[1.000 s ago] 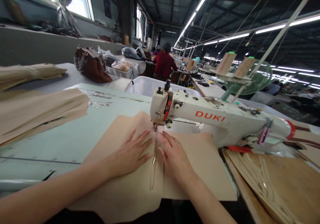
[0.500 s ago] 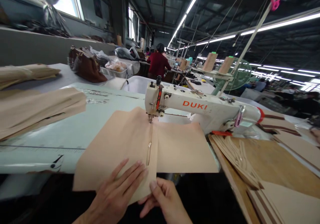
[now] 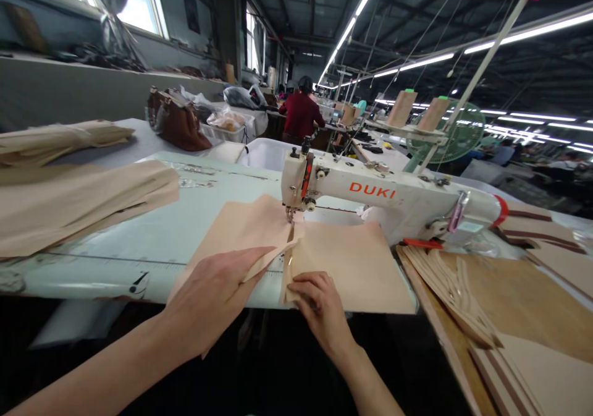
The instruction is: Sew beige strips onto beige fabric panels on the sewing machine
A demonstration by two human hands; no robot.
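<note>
A beige sheet (image 3: pixel 352 261) lies under the needle of a white sewing machine (image 3: pixel 338 184), on the pale green table (image 3: pixel 125 237). My left hand (image 3: pixel 217 292) grips the left part of the sheet and folds its edge up beside the slit. The fingertips of my right hand (image 3: pixel 319 301) pinch the near edge of the strip along the slit, just right of my left hand. Part of the slit and the metal piece in it is hidden by the raised fold.
Stacked beige pieces (image 3: pixel 83 199) lie at the left, with a brown bag (image 3: pixel 178 119) behind. Beige strips (image 3: pixel 454 292) rest on a wooden board (image 3: pixel 523 286) at the right. Two thread cones (image 3: pixel 402 108) stand behind the machine. A person in dark red (image 3: pixel 300 116) is farther back.
My left hand has gone from lying flat on the sheet to gripping and lifting its left part. My right hand has moved up and slightly right. The view has shifted a little.
</note>
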